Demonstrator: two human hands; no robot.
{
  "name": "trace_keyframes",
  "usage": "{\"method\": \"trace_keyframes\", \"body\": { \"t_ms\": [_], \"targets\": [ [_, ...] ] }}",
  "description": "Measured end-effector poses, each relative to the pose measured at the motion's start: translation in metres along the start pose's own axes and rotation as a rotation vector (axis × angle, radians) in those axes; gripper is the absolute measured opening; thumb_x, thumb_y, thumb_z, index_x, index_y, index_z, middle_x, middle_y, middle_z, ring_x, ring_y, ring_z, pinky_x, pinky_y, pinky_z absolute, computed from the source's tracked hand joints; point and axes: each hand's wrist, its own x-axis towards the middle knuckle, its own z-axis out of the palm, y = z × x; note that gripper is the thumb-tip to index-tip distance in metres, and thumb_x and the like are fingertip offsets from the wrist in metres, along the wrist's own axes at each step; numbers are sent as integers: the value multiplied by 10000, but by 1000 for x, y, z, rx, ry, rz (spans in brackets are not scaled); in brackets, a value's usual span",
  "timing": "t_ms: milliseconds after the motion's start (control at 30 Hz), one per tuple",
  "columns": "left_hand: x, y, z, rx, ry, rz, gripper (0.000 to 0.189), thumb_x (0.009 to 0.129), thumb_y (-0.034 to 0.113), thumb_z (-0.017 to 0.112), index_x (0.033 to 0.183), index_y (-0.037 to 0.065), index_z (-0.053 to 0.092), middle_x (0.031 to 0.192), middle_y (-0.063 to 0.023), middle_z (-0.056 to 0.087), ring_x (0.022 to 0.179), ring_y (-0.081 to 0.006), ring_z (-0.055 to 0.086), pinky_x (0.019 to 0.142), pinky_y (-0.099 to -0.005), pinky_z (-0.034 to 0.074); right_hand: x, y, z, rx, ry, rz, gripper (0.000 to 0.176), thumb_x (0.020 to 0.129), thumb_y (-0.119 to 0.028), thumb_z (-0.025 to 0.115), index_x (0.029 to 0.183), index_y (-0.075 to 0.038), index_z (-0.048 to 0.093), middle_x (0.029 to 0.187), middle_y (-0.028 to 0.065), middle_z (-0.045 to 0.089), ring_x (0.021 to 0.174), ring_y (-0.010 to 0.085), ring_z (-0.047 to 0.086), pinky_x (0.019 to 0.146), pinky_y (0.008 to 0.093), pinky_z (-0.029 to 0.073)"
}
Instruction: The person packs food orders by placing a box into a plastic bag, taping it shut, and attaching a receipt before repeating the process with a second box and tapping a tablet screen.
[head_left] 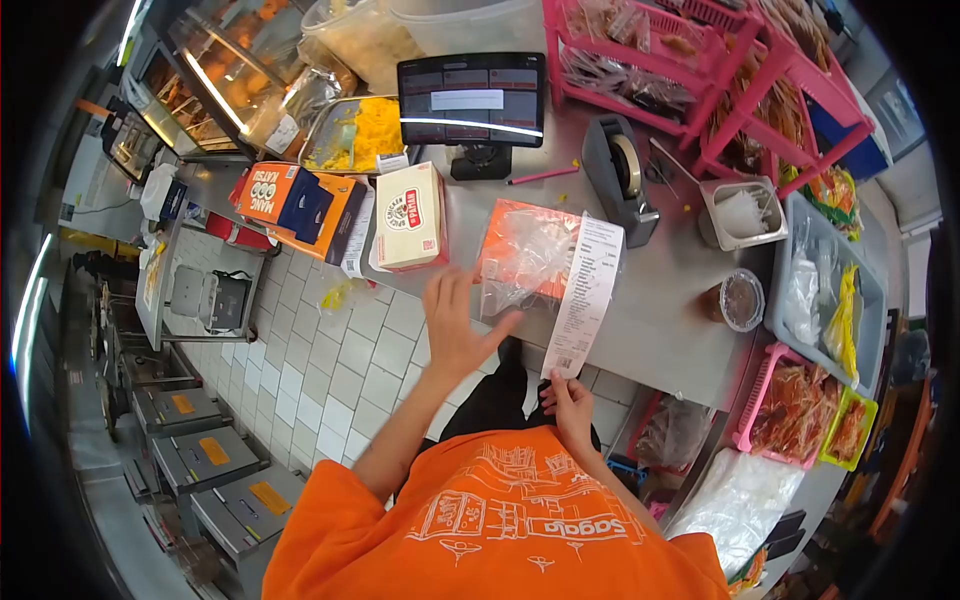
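My right hand pinches the lower end of a long printed receipt, which stretches up over the counter. Beneath the receipt's upper part lies an orange box in a clear plastic bag on the steel counter. My left hand is over the counter's front edge, fingers spread and holding nothing, just left of the bag. A cream and red food carton stands beyond that hand.
A tablet on a stand and a tape dispenser sit behind the bag. To the right are a lidded cup of dark sauce and a grey bin. Orange boxes stand at the counter's left.
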Motion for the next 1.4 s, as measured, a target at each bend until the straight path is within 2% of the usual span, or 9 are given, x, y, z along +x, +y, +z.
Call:
{"method": "trace_keyframes", "body": {
  "t_ms": [167, 367, 467, 633, 733, 867, 967, 1200, 1400],
  "targets": [
    [93, 5, 25, -305, 41, 311, 747, 631, 469, 774, 1179, 29, 520, 1229, -137, 499, 1147, -352, 440, 968, -491, 308, 15, 7, 6, -20, -35, 2, 413, 901, -387, 598, 802, 13, 618, 711, 72, 631, 577, 99, 556, 502, 223, 448],
    [106, -36, 98, -138, -307, 607, 407, 832, 420, 570, 1176, 204, 598, 1242, -81, 556, 1158, -295, 491, 964, -437, 363, 33, 15, 21, -25, 61, -59, 418, 905, -390, 592, 811, 18, 595, 712, 102, 620, 577, 127, 572, 489, 244, 471],
    [102, -42, 82, -207, -431, 398, 354, 897, 406, 488, 1055, 138, 659, 939, -145, 643, 860, -321, 604, 855, -437, 417, 35, 20, 31, -73, 146, -185, 387, 915, -355, 586, 830, 23, 595, 706, 100, 620, 572, 125, 570, 504, 247, 471],
    [110, -75, -32, -1177, -1002, -438, 478, 1003, 315, 260, 1197, 39, 598, 1156, -127, 605, 1051, -233, 557, 992, -319, 364, 11, 1, 56, -403, 112, -862, 187, 867, -170, 618, 919, 10, 611, 719, 84, 630, 599, 160, 595, 543, 266, 469],
    [105, -118, -52, -1465, -1158, -565, 540, 1004, 323, 243, 1148, -59, 596, 1132, -124, 623, 1034, -189, 569, 977, -297, 387, 7, -20, 68, -749, -83, -978, 163, 835, -146, 637, 935, -18, 624, 735, 89, 636, 611, 179, 604, 558, 276, 468],
    [100, -165, -91, -1459, -976, -595, 543, 1004, 312, 215, 1161, -51, 587, 1184, -144, 592, 1093, -204, 537, 1015, -302, 356, 54, -65, 96, -1023, -136, -986, 177, 791, -113, 661, 957, -55, 643, 757, 96, 644, 628, 203, 617, 577, 290, 467],
    [88, -180, -124, -1390, -728, -715, 545, 1004, 318, 203, 1190, -54, 555, 1206, -153, 575, 1107, -224, 528, 1025, -316, 348, 99, -123, 137, -1011, 139, -683, 247, 813, -175, 655, 1043, -86, 633, 774, 105, 650, 608, 234, 617, 566, 327, 464],
    [52, -204, -166, -1290, -369, -672, 588, 997, 371, 190, 1206, -70, 517, 1166, -182, 576, 1108, -248, 520, 1021, -345, 347, 196, -215, 222, -1301, 536, -1060, 465, 861, -224, 592, 1304, -133, 486, 826, 100, 657, 612, 288, 620, 545, 383, 475],
    [31, -215, -174, -1252, -223, -832, 604, 990, 391, 195, 1209, -71, 517, 1145, -188, 584, 1074, -244, 538, 982, -342, 372, 219, -215, 225, -1399, 589, -1003, 487, 864, -228, 580, 1323, -123, 456, 861, 112, 657, 637, 294, 633, 544, 390, 482]
  ]
}}
